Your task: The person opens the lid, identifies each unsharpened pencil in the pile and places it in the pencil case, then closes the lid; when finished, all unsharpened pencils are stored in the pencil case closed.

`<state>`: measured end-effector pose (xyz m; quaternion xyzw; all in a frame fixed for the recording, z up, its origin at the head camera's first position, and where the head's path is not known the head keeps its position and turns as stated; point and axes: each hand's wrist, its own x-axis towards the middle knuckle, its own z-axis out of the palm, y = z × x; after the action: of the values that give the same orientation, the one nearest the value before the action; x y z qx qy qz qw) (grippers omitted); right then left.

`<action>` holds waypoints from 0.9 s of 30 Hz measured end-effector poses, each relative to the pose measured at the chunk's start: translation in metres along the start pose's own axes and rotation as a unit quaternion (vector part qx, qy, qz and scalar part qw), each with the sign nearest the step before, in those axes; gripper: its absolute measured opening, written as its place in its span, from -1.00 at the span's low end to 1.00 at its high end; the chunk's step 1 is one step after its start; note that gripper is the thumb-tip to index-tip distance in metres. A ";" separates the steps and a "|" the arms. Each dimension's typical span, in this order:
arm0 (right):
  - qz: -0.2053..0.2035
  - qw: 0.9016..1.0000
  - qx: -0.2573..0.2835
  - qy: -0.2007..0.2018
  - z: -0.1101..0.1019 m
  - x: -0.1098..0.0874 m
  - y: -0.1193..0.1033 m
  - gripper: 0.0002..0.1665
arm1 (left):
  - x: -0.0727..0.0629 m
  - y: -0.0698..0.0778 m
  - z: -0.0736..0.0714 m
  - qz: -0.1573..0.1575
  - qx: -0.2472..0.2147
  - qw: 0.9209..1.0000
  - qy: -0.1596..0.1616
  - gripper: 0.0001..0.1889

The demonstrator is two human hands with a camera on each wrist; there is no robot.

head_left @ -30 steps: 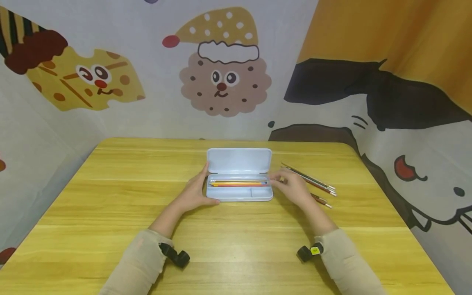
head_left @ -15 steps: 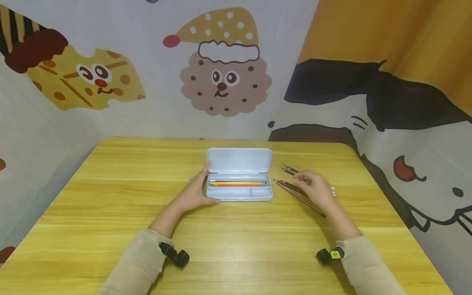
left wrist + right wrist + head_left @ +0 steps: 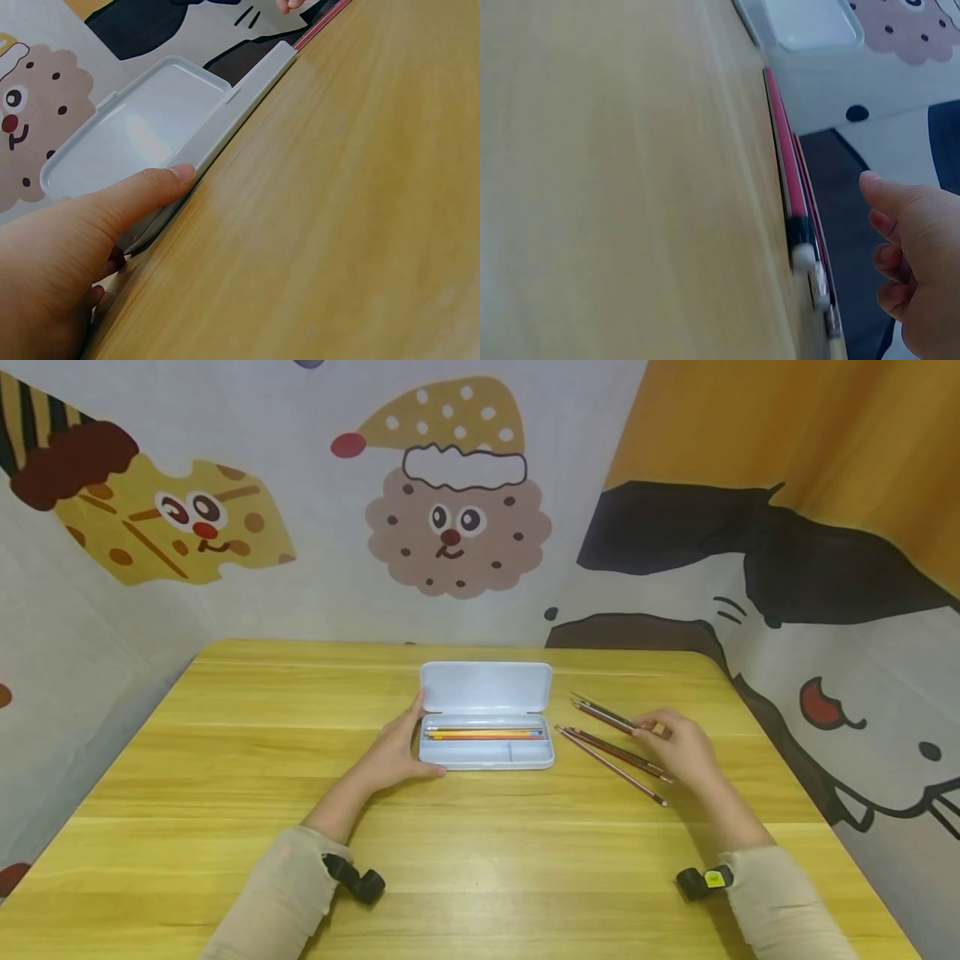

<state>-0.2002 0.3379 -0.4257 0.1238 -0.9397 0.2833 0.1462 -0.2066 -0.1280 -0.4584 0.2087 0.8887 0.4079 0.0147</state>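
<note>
A pale blue pencil case (image 3: 486,758) stands with its lid (image 3: 486,687) raised at the table's middle. Several yellow and orange pencils (image 3: 483,735) lie in its back compartment. My left hand (image 3: 392,752) holds the case's left end, thumb at the front wall and fingers behind. To the right of the case, dark red pencils (image 3: 611,764) with pale ends lie slanting on the table. My right hand (image 3: 684,752) hovers by the far pencils (image 3: 603,714), covering their right ends. In the right wrist view its fingers (image 3: 892,255) are loosely curled with nothing visible between them.
The wooden table (image 3: 480,877) extends to both sides and toward the front. Behind it hangs a cloth (image 3: 315,610) printed with cartoon figures. The case's front compartment has a small divider near its right end.
My right hand has left the case's right edge and moved right to the far pencils' ends. One red pencil now lies at a wider slant nearest me. The left hand stays put.
</note>
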 end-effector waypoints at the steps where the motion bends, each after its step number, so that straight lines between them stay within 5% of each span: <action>1: 0.000 1.000 -0.006 0.001 -0.001 0.000 0.003 -0.80 | 0.000 0.000 0.000 0.000 0.001 1.000 0.000 0.43; 27: 0.047 0.994 -0.041 -0.087 -0.023 0.013 0.050 -0.73 | -0.001 0.000 -0.001 0.000 0.000 1.000 -0.001 0.43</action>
<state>-0.2233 0.3894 -0.4274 0.0975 -0.9644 0.2396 0.0551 -0.2059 -0.1284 -0.4578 0.2090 0.8887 0.4078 0.0159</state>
